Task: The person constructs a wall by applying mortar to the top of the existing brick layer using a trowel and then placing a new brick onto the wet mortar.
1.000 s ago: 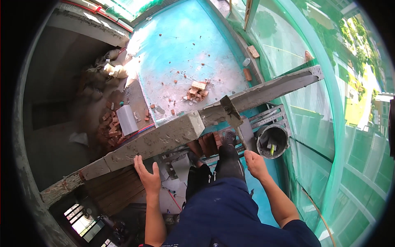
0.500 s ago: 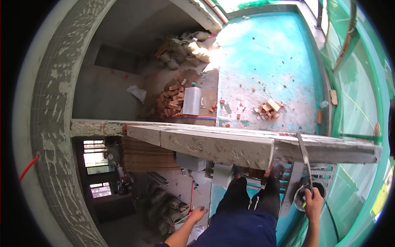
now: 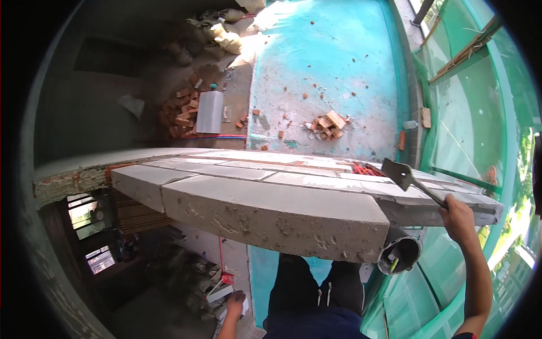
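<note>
My right hand (image 3: 457, 219) grips a trowel's handle, its grey blade (image 3: 398, 172) raised over the block wall (image 3: 274, 212) near its right end. Pale blocks top the wall, with mortar-smeared faces toward me. Low at centre-left, my left hand (image 3: 234, 305) has curled fingers; whatever they hold is too small to make out. Below the wall on the right, a grey bucket (image 3: 409, 251) contains a tool with a yellow-green handle (image 3: 393, 264). My dark-clad legs (image 3: 293, 288) show below the wall.
Beyond the wall lie a brick pile (image 3: 180, 113), a pale rectangular block (image 3: 210, 110), sacks (image 3: 226, 42) and a smaller brick heap (image 3: 327, 127) on turquoise floor (image 3: 322, 51). Green mesh (image 3: 463, 113) lines the right edge. Lower left, window openings (image 3: 82, 217) show beside clutter.
My view has shifted, bringing the wall's top into sight. The trowel in my right hand has risen above the wall, blade angled up and left. My left hand has moved lower and leftward in view.
</note>
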Tool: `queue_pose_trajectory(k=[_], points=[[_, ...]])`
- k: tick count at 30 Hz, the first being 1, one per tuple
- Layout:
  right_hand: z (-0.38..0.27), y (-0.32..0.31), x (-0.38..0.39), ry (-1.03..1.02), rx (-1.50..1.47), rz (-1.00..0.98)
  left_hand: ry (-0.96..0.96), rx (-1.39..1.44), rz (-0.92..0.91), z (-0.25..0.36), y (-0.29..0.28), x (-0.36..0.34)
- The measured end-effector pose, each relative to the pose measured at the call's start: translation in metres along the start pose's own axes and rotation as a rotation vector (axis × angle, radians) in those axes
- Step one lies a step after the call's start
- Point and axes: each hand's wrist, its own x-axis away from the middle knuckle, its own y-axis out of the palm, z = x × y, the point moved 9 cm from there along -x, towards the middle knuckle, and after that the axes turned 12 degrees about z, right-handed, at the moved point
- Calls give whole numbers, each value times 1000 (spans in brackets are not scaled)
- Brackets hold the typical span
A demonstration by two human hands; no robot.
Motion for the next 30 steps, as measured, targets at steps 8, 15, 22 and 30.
queue_pose_trajectory(k=[8,15,22,30], points=[[-63,13,-50,23,88,-292,-421,16,-328,-167,-1,36],[-136,23,-73,-70,45,-390,-778,121,-360,-245,20,84],[-244,52,-95,-122,-30,-480,-881,329,-278,-255,13,108],[-381,103,-117,-303,-202,-481,-723,337,-397,-278,1,104]])
